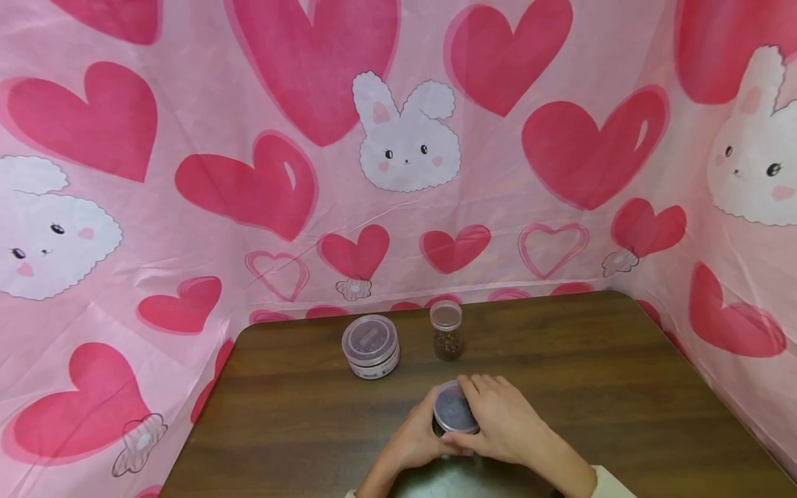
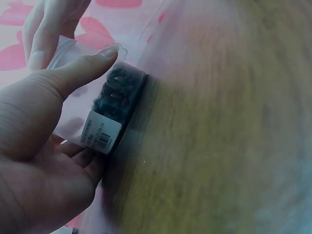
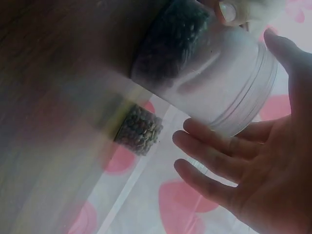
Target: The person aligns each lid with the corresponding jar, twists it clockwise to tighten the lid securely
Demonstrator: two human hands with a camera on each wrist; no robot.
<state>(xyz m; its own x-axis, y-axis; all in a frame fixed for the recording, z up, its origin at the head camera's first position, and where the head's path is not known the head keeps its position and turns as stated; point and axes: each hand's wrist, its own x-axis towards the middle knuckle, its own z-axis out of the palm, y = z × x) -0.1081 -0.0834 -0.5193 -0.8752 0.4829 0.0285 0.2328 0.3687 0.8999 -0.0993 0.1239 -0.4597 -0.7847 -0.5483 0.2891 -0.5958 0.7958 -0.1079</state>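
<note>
A clear plastic jar [image 2: 117,90] stands on the table near its front edge, partly filled with dark, bean-like pieces and bearing a white barcode label [image 2: 101,134]. My left hand [image 1: 412,434] grips the jar's side, thumb on one side and fingers round the other. Over the translucent lid [image 1: 453,408] is my right hand [image 1: 506,423], thumb and fingers spread round its rim. In the right wrist view the thumb and fingertips [image 3: 187,139] lie at the lid edge, and the dark contents fill the jar's lower part.
Farther back stands a small clear jar [image 1: 447,344] of brownish seeds, its lid on. A round, low tub [image 1: 371,351] with a translucent lid is left of it. Pink heart-print cloth [image 1: 398,207] hangs behind and along both sides of the brown wooden table [image 1: 299,422].
</note>
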